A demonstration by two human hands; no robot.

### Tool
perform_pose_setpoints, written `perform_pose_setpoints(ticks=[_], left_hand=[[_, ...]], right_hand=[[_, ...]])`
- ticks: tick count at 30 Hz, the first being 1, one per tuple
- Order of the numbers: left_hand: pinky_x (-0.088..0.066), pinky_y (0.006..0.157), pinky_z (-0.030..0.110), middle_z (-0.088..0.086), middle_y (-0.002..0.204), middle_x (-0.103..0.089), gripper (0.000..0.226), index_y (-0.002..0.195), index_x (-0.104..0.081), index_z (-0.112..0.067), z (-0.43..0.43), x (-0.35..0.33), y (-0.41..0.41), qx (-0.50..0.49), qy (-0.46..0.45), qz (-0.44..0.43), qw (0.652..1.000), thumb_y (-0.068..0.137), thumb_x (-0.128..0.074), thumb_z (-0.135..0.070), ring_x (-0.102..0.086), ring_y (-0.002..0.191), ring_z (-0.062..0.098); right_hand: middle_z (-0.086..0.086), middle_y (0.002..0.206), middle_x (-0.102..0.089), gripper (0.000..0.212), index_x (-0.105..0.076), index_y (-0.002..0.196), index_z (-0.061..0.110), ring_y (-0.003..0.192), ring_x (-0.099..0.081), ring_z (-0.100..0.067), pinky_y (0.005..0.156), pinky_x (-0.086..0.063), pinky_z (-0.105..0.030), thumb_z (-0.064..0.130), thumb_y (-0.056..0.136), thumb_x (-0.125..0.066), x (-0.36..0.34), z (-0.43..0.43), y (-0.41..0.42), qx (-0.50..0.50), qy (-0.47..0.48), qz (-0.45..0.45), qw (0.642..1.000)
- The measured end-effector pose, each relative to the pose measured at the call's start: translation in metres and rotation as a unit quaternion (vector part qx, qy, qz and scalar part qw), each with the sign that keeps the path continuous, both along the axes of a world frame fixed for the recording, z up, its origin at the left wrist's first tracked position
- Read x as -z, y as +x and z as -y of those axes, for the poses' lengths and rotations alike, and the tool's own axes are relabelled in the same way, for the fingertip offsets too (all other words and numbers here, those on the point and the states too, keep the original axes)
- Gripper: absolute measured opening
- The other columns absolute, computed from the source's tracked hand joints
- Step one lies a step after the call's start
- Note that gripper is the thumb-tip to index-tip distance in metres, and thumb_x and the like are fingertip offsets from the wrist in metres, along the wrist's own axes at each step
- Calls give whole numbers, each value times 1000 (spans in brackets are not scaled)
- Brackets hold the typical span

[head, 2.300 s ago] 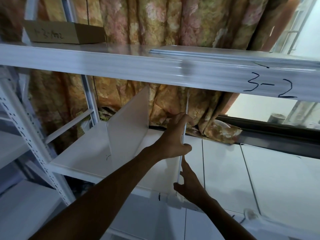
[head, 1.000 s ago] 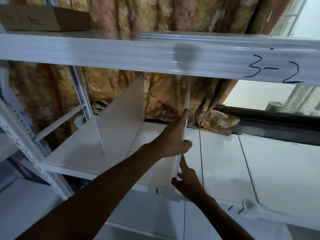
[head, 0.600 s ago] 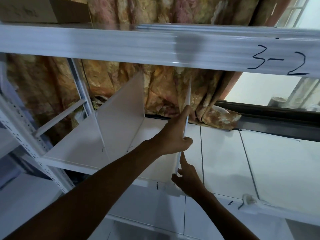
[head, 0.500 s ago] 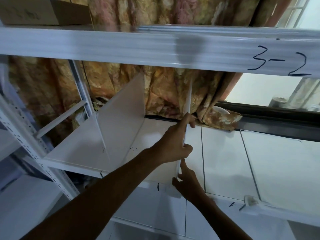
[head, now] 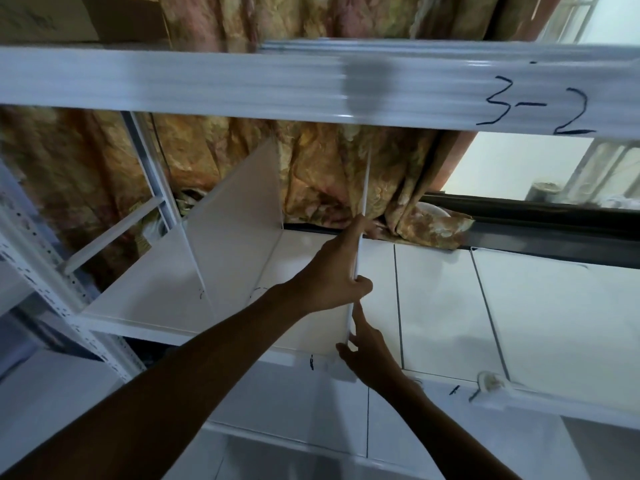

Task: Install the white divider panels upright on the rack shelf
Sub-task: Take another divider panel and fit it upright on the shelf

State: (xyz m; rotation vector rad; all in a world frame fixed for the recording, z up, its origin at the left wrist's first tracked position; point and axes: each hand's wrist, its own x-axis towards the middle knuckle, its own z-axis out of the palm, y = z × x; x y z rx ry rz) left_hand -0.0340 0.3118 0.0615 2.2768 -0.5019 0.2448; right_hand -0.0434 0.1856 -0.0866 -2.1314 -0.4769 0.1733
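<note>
Head view: a person is standing a thin white rectangular divider panel [head: 320, 329] upright on the white metal rack shelf [head: 443, 306], seen almost edge-on, with its bottom front corner at the shelf's front lip. The left hand [head: 332, 271] is pinching the panel's front edge midway up, thumb on one face and fingers flat on the other, probably to keep the sheet vertical. The right hand [head: 369, 353] is lying low at the front corner with its index finger straight along the edge, apparently steering the foot of the sheet; whether its thumb is also pinching the corner cannot be told. A black pen mark [head: 311, 362] is showing on the lip just beside that corner, which suggests it is serving as the position guide. A second white divider panel [head: 239, 216] is standing by itself further left on the same shelf, well apart from the held one. Above, a white steel beam hand-lettered "3-2" [head: 207, 81] is crossing the frame, with a brown cardboard box [head: 45, 19] sitting on that upper level, and a floral patterned curtain [head: 329, 174] is hanging behind the rack. Count: two upright dividers, two hands, one box.
</note>
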Motion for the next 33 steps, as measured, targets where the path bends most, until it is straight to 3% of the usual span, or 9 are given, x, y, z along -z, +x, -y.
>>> perform_pose_setpoints(ticks=[3, 5, 7, 9, 13, 17, 21, 23, 33], left_hand=[[-42, 56, 8, -6, 76, -46, 72, 136, -32, -19, -3, 1, 3, 18, -7, -14, 1000, 76, -71, -6, -50, 62, 15], [-56, 83, 28, 8, 112, -58, 78, 138, -31, -27, -6, 2, 6, 36, -19, -36, 999, 75, -75, -11, -62, 96, 24], [-53, 98, 42, 8, 148, -41, 90, 145, -25, -35, -10, 3, 6, 39, -17, -46, 998, 75, -78, -15, -54, 123, 27], [-52, 101, 41, 1, 161, -23, 104, 151, -12, -44, -10, 0, 3, 41, -21, -45, 998, 77, -79, -16, -47, 132, 22], [-54, 95, 37, 1, 161, -22, 118, 149, 8, -52, -14, 3, -2, 4, -30, -41, 999, 76, -81, -24, -49, 124, 14], [-54, 96, 45, -6, 161, -19, 119, 149, 2, -52, -15, -1, -2, 0, -48, -49, 998, 70, -85, -36, -47, 130, 21], [-38, 108, 34, -9, 162, -15, 112, 150, -5, -46, -12, -15, -2, 7, -75, -39, 996, 70, -84, -40, -26, 144, 18], [-35, 110, 35, -10, 162, -15, 112, 149, -6, -46, -11, -16, -2, 6, -86, -40, 995, 69, -84, -44, -25, 144, 17], [-49, 97, 38, -3, 158, -26, 119, 147, -7, -48, -15, 14, -24, -33, -69, -119, 990, 57, -84, -59, -48, 126, 24]], right_hand=[[-2, 146, -49, 94, 2, 151, 34, 130, -53, -26, 104, -43, -40, 17, 90, -67, 0, 1, -2, 6, -13, -15, 1000], [-1, 147, -49, 97, 3, 150, 37, 129, -54, -25, 103, -45, -37, 18, 88, -69, -2, 2, -3, 8, -17, -15, 1000], [-1, 147, -48, 98, 5, 142, 49, 126, -56, -24, 100, -48, -36, 21, 87, -71, -4, 4, -3, 10, -26, -5, 1000], [-2, 149, -46, 102, 9, 145, 47, 123, -58, -25, 96, -52, -38, 26, 86, -72, -6, 6, -1, 20, -38, -6, 999], [-3, 149, -45, 104, 3, 153, 35, 119, -58, -23, 93, -56, -40, 29, 83, -74, -14, 6, -1, 35, -43, -25, 998], [-1, 149, -43, 98, -10, 154, 33, 113, -55, -15, 93, -54, -32, 36, 81, -76, -23, 14, -7, 48, -59, -5, 997], [2, 148, -45, 94, -19, 153, 34, 113, -54, -12, 94, -54, -33, 52, 77, -74, -30, 28, -16, 73, -69, 7, 995], [5, 145, -47, 92, -23, 151, 35, 114, -55, -13, 95, -55, -38, 58, 76, -72, -35, 36, -22, 100, -60, 3, 993], [1, 138, -55, 84, -36, 146, 27, 116, -56, -19, 96, -53, -42, 65, 77, -64, -43, 76, -60, 155, -64, 36, 985]])
